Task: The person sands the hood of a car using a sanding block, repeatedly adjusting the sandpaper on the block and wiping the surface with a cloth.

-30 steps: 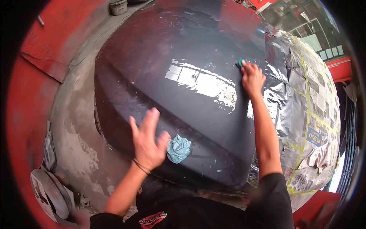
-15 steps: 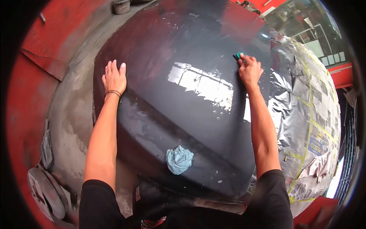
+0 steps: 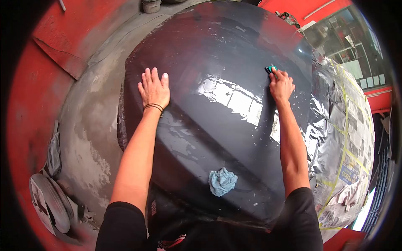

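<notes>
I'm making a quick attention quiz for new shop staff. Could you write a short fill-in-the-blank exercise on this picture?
1. The green block is held in the person's ____ hand.
2. The left hand lies palm ____ on the dark panel.
3. The crumpled cloth on the panel is light ____ in colour.
4. The bucket stands near the ____ edge of the picture.

Missing words: right; down; blue; top.

It's a car-body workshop; newspaper masking [image 3: 356, 119], a wet panel [image 3: 209, 127] and stained floor [image 3: 86, 134] show it.
</notes>
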A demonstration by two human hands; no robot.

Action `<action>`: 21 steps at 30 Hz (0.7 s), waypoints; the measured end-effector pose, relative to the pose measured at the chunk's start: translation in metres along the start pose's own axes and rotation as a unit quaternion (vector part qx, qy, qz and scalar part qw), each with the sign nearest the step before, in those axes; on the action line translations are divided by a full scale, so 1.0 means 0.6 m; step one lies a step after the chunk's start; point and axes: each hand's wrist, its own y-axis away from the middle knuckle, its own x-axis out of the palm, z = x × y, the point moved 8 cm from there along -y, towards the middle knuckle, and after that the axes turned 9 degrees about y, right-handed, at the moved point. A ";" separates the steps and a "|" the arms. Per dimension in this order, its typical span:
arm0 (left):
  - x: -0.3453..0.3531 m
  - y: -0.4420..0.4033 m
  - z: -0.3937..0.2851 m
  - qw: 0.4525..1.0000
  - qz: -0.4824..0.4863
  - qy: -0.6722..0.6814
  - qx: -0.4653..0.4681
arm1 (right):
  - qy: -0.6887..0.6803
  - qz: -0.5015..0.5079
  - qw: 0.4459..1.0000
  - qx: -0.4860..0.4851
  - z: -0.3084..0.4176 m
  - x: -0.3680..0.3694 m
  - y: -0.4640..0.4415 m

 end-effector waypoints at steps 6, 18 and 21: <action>-0.003 0.007 -0.013 1.000 0.011 -0.010 -0.011 | -0.057 0.018 0.991 -0.117 0.092 -0.080 0.134; -0.011 0.009 -0.018 1.000 0.022 -0.003 -0.013 | -0.081 -0.012 0.986 -0.142 0.190 -0.064 0.104; -0.005 0.011 -0.015 1.000 0.015 0.000 -0.011 | -0.062 0.003 0.978 -0.201 0.205 -0.072 0.098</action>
